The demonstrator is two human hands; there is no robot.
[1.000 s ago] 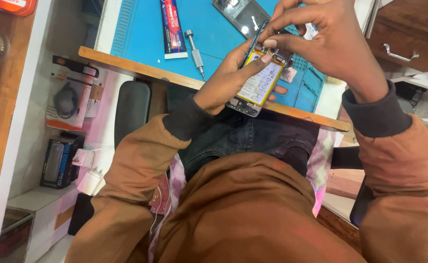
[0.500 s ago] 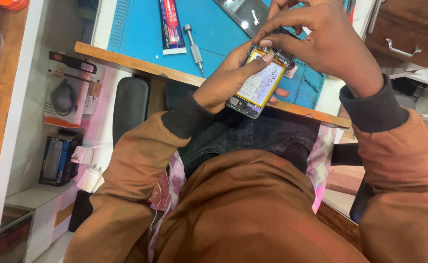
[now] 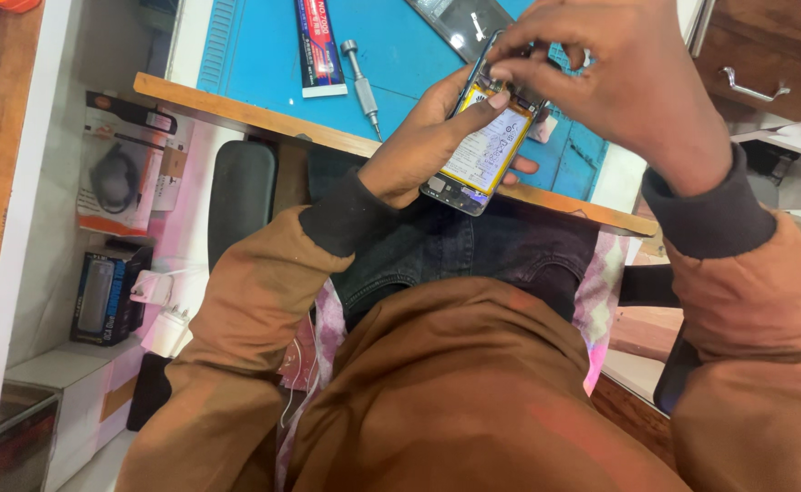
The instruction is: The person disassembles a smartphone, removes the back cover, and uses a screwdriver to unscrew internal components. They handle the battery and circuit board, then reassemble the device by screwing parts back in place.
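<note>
Over blue mat (image 3: pixel 400 64), left hand (image 3: pixel 419 150) cradling opened phone (image 3: pixel 484 150), right hand (image 3: pixel 628 77) pinching.

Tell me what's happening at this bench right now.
A person in a brown jacket holds an opened phone, its back off and battery showing, in the left hand over the edge of a blue work mat. The right hand pinches at the phone's top end. A small screwdriver and a glue tube lie on the mat.
</note>
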